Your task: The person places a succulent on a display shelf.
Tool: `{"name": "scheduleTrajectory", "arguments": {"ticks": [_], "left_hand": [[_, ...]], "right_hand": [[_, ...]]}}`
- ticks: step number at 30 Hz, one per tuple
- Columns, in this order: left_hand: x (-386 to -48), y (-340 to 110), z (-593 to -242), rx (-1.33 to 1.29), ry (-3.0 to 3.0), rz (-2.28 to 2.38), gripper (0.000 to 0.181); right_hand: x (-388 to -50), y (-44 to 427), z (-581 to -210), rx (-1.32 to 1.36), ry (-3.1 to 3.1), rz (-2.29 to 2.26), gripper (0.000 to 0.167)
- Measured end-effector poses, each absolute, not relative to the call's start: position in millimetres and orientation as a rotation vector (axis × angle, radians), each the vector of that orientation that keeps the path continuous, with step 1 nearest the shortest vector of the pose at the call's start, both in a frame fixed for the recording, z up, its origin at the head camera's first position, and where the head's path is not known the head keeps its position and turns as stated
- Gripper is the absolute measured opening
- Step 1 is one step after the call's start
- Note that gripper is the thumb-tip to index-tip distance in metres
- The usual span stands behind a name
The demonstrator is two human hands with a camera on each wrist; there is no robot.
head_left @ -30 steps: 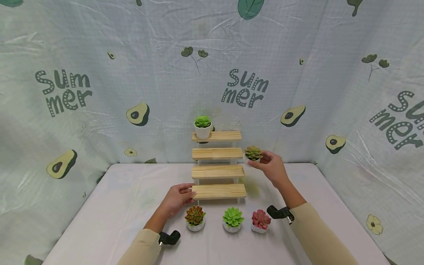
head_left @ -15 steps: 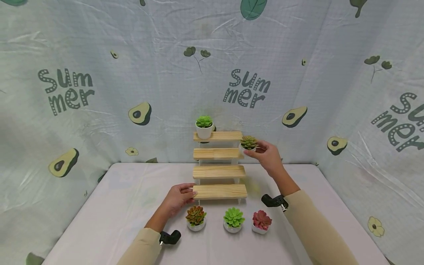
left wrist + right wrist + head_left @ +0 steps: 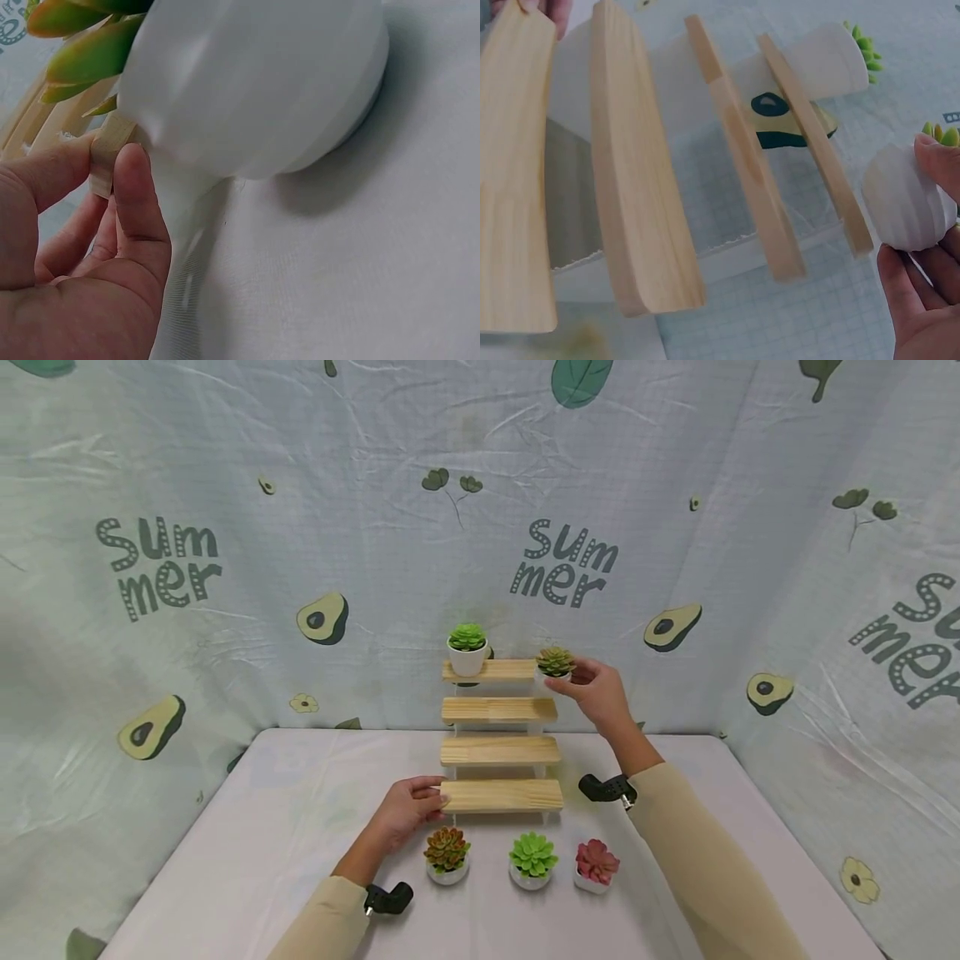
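A wooden stand with stepped shelves (image 3: 501, 750) stands at the middle of the table. My left hand (image 3: 405, 810) pinches the left end of its lowest shelf; the left wrist view shows thumb and fingers on the wood end (image 3: 111, 150). My right hand (image 3: 602, 695) holds a white pot with an olive-green succulent (image 3: 555, 662) at the right end of the top shelf. In the right wrist view the ribbed pot (image 3: 906, 196) is beside that shelf's end (image 3: 859, 244); contact cannot be told. A bright green plant in a white pot (image 3: 467, 656) stands on the top shelf's left end.
In front of the stand are a brown-orange succulent (image 3: 447, 853), a light green one (image 3: 533, 858) and a red one (image 3: 596, 865), all in white pots on the white table (image 3: 300, 835). A printed cloth (image 3: 405, 560) hangs behind.
My right hand has raised the olive-green succulent up and leftwards, from beside the second shelf from the top to the top shelf's right end. My left hand has kept its grip on the lowest shelf.
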State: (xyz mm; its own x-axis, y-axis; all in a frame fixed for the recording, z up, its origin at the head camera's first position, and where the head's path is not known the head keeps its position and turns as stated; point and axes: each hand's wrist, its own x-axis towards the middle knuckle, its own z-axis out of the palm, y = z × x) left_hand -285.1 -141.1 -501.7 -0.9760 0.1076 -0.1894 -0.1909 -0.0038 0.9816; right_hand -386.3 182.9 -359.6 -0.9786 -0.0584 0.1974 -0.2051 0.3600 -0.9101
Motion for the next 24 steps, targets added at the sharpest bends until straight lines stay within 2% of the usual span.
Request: {"name": "scheduleTrajectory", "arguments": {"ticks": [16,24], "left_hand": [[-288.1,-140.5,-505.2,-0.126,2.067,2.087,0.043],[-288.1,-140.6,-505.0,-0.117,2.045,2.096,0.043]], "right_hand": [[-411.2,161.8,-349.8,0.246,-2.468,1.671,0.070],[-418.1,154.9,-345.5,0.200,-2.500,1.661,0.078]]}}
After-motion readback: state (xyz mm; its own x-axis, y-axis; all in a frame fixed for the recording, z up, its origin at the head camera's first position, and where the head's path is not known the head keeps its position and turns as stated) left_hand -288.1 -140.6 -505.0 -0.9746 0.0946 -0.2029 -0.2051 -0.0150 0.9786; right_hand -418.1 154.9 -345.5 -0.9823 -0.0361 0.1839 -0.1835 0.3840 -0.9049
